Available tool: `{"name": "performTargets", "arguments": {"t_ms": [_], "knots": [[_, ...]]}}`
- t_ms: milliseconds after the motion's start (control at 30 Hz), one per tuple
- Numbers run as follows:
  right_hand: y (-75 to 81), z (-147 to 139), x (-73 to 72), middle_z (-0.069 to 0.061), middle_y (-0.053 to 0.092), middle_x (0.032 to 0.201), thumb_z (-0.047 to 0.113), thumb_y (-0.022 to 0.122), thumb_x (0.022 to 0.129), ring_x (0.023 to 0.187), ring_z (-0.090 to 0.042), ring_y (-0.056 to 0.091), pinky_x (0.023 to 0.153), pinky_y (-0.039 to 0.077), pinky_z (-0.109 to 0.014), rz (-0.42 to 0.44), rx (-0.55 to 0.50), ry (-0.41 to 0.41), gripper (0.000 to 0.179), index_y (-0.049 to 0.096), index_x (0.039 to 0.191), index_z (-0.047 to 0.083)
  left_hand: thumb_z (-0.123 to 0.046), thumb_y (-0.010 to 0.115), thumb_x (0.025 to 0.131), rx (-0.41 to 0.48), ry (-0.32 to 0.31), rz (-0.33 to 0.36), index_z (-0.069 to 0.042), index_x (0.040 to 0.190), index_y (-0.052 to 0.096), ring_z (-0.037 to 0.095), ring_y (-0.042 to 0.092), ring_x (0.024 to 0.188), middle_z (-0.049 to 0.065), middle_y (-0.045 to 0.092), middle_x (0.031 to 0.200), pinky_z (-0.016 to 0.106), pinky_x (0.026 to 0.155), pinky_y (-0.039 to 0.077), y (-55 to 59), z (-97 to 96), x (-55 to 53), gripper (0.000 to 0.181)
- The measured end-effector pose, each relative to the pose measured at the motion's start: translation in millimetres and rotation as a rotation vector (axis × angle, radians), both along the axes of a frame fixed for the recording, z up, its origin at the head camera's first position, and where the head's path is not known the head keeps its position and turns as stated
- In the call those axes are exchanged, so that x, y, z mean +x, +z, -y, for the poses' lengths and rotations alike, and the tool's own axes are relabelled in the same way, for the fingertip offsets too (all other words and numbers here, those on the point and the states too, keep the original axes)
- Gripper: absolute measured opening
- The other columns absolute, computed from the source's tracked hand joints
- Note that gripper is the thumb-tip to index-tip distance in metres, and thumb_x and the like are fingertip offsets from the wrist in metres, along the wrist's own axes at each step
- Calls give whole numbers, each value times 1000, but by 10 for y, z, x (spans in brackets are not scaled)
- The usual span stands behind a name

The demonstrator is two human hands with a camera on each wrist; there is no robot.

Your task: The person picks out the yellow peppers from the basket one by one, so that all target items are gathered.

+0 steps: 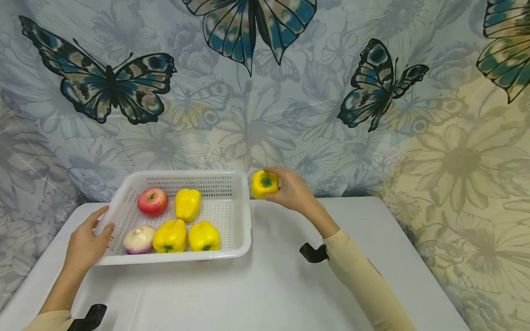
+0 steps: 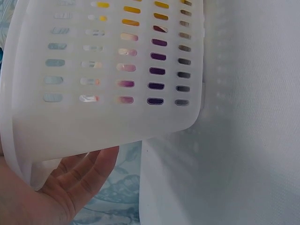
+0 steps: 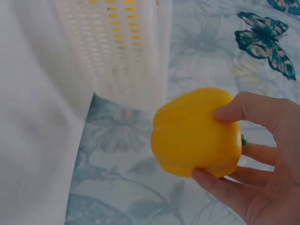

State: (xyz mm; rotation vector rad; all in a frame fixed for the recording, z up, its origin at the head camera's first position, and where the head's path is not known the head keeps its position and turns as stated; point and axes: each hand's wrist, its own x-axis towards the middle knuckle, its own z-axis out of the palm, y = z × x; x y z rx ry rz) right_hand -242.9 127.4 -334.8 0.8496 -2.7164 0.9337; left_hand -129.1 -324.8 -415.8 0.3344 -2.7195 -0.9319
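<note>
In the head view, a white slotted plastic basket (image 1: 242,225) stands at the left of the table. My left hand (image 1: 87,241) grips its left rim, the thumb on the near side; the left wrist view shows the fingers (image 2: 96,176) curled under the rim by the end wall. Just past the basket's right end, my right hand (image 1: 290,189) holds a yellow bell pepper (image 1: 261,185) above the table, thumb and fingers round it, green stem towards the palm. Inside the basket lie a red apple (image 1: 152,202), a round white-and-purple vegetable (image 1: 139,239) and three yellow bell peppers (image 1: 169,236).
A white cloth covers the table (image 1: 265,294), whose far edge runs behind the basket. Close behind hangs a backdrop (image 1: 256,124) printed with flowers and butterflies. Black curved pieces (image 1: 313,253) sit at both wrists.
</note>
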Motion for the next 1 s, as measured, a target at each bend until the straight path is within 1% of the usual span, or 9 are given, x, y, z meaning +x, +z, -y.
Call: {"name": "performTargets", "arguments": {"t_ms": [100,300,467,667,867,1000], "knots": [[-47,-77,-20,-16,59,133,8,81,73,118,-32,57,99,45,-45,9,11,-9,65,57,133,-2,-13,49,99,4,1,6,6,147,33,61,50,104,48,45,122,68,81,37,1,-3,-2,54],[-149,-181,-58,-18,58,135,7,82,73,122,-34,55,102,43,-46,46,46,-7,65,57,132,-3,-12,50,99,3,5,-2,6,147,34,60,51,102,47,46,122,67,80,38,3,-7,3,54],[-241,-239,-57,-18,60,133,7,83,72,121,-34,56,101,43,-47,71,78,-3,65,58,131,-3,-12,50,99,4,2,-10,6,147,34,59,53,99,47,47,120,65,77,39,-2,-10,5,54],[-365,-278,-66,-19,63,127,7,83,70,115,-34,60,97,47,-46,83,88,34,64,59,129,-5,-12,50,99,3,5,-13,6,147,35,58,53,98,47,47,120,65,77,39,-4,-4,2,53],[-514,-319,-99,-18,61,130,6,82,72,118,-33,58,101,44,-46,140,83,39,65,58,131,-5,-13,50,99,8,8,-10,5,146,35,61,51,101,48,46,121,66,79,38,-12,-5,3,53],[-592,-346,-116,-18,62,128,5,82,72,115,-32,59,100,44,-47,151,83,49,65,58,130,-6,-12,50,99,7,10,-12,5,146,35,60,51,101,48,46,121,66,78,39,-12,-7,2,53]]}}
